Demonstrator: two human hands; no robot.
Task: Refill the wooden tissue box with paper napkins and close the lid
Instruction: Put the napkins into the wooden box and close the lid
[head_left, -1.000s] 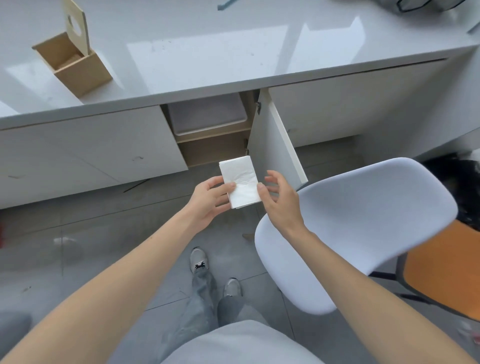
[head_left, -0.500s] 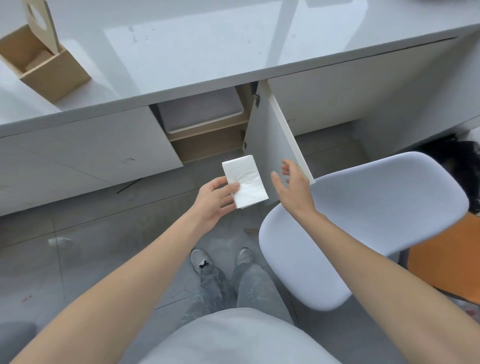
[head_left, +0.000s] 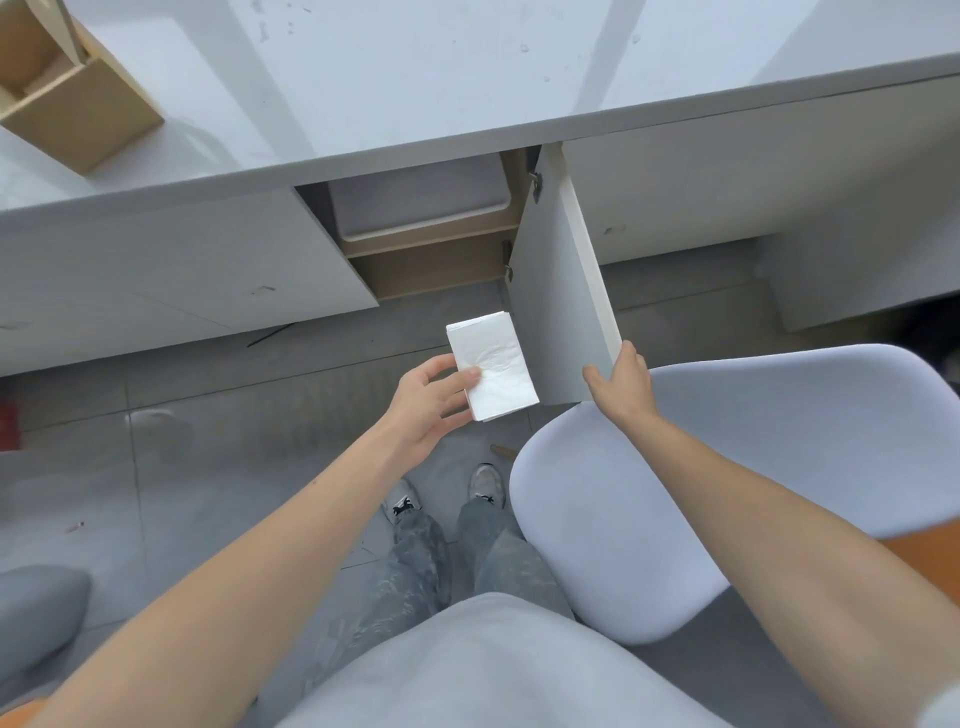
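Grey counter (head_left: 467, 78), left hand (head_left: 426, 402) gripping napkins (head_left: 491, 366) — right hand (head_left: 621, 382) on cabinet door (head_left: 558, 291)

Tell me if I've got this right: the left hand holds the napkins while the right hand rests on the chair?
Not quite. In the head view the left hand does hold the napkins, but the right hand grips the open cabinet door, not the chair.
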